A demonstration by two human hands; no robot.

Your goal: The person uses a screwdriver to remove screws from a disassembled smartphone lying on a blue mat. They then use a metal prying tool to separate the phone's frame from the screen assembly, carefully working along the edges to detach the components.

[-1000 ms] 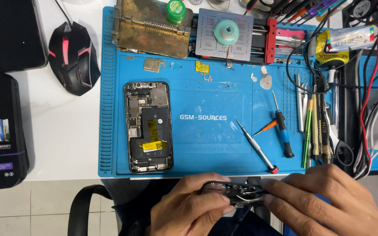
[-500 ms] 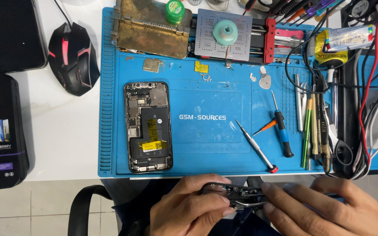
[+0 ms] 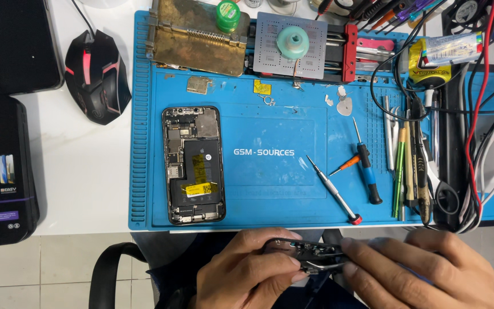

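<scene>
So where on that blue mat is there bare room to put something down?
The blue mat is bare between the opened phone and the silver screwdriver. The white table left of it is free too. The tool row is crowded.

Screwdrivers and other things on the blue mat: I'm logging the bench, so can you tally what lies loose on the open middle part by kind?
Opened phone: 1
Screwdrivers: 3, one silver with a red cap, one black and blue, one orange
Small brass plate: 1
Yellow sticker scrap: 1
Total: 6
Both hands, left hand and right hand, hold a dark phone part below the mat's edge.
</scene>
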